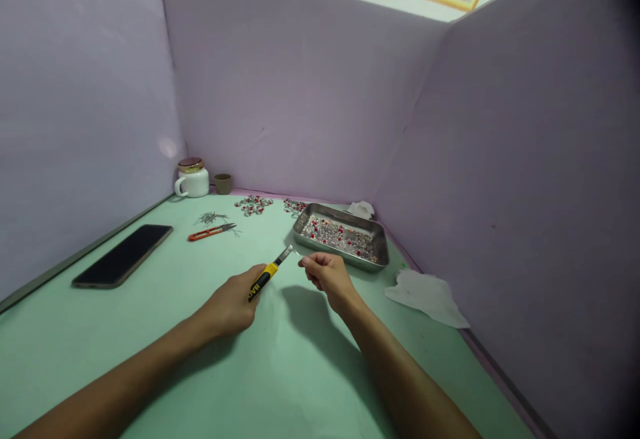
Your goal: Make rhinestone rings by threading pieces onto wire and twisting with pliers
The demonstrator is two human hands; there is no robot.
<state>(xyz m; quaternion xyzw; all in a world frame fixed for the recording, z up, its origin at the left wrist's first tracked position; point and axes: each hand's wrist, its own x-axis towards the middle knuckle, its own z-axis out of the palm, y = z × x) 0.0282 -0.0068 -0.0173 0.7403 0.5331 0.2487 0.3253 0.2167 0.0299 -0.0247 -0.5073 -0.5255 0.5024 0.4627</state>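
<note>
Head view: left hand (pixel 227 306) clenched around a yellow-and-black utility knife (pixel 264 277), blade angled far and right, its tip just beside the right hand (pixel 327 278). Right hand is pinched shut, fingertips (pixel 305 261) toward the blade. A thin bright sliver (pixel 297 252) seems to run from those fingertips, too fine to identify; can't tell if it's held. Both hands hover over a pale green table (pixel 150 352). Far right of the hands: metal tray (pixel 325 254) holding many silver and red beads. Two clusters of similar red-and-silver pieces (pixel 253 205) sit on the table beyond it, far left of the tray. Left of those: orange-handled snips (pixel 211 232), with a small pile of grey wire bits (pixel 211 218) just far of them. Phone (pixel 123 256) lies face up at left. Far left corner: white lidded mug (pixel 193 181) beside small cup (pixel 223 184). Tissues: one (pixel 361 210) behind the tray, one (pixel 425 297) near right.
</note>
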